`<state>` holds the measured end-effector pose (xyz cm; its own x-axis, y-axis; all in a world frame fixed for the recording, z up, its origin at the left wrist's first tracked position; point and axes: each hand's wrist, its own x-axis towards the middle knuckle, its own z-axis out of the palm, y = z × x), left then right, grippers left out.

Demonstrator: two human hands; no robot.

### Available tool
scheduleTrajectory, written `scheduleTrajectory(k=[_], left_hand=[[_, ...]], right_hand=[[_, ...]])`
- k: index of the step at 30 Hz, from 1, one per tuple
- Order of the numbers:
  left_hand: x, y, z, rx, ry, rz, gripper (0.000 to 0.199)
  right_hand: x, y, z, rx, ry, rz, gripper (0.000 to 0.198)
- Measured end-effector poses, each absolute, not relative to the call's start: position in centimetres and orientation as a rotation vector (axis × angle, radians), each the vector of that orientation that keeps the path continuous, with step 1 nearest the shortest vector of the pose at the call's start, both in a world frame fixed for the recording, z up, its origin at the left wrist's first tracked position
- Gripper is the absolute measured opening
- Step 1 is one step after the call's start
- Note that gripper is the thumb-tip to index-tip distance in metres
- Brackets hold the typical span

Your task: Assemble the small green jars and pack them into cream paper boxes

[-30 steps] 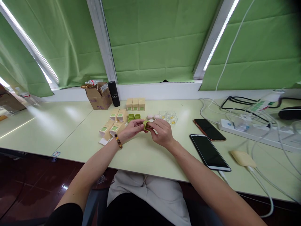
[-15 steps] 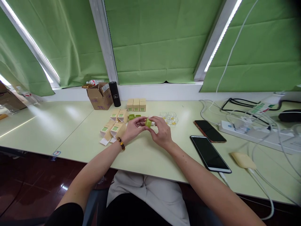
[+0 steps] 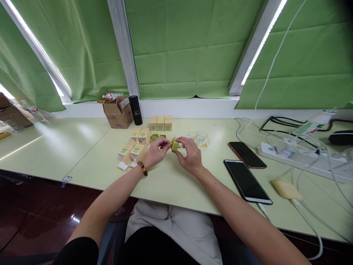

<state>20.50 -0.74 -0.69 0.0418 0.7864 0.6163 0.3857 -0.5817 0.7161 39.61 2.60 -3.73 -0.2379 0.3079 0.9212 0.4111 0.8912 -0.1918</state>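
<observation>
Over the table, my right hand (image 3: 190,154) grips a small green container-like piece (image 3: 174,145) between thumb and fingers. A white part shows at its right side. My left hand (image 3: 157,151), with a beaded bracelet at the wrist, is closed in a pinch at the piece's left end; what its fingertips hold is too small to make out. Just behind the left hand sit small green pieces (image 3: 154,137), partly hidden. Several opened cream cartons with green labels (image 3: 138,151) stand to the left. Behind the right hand lies a clear compartment tray (image 3: 204,140) with yellow spots inside.
Three closed cream cartons (image 3: 160,123) stand at the back, near a black bottle (image 3: 135,110) and a cardboard box (image 3: 118,113). At right lie two phones (image 3: 248,182), a power strip (image 3: 289,156), a yellow charger (image 3: 286,189) and tangled cables.
My left fingers have drawn slightly left off the green piece and curled into a pinch. The right hand keeps its grip, and more of the piece shows.
</observation>
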Motion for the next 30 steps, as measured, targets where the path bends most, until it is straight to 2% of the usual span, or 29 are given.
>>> scheduleTrajectory(k=[13,18,22,30], left_hand=[[20.0,-0.9,-0.3,1.784,1.192,1.563,0.032],[19.5,0.0,-1.2,1.733,1.245,1.603,0.026],[18.9,0.4,-1.8,1.975,1.389,1.622,0.017],[19.3,-0.7,-1.7,2.443,1.116,1.536,0.05]], right_hand=[[39.7,2.5,-3.4,-0.588,-1.824,-0.029,0.037],[39.7,2.8,-3.8,-0.6,-1.79,0.112,0.042],[39.8,3.5,-4.4,-0.652,-1.775,0.173,0.047],[39.4,3.0,-4.3,-0.534,-1.849,0.078,0.05]])
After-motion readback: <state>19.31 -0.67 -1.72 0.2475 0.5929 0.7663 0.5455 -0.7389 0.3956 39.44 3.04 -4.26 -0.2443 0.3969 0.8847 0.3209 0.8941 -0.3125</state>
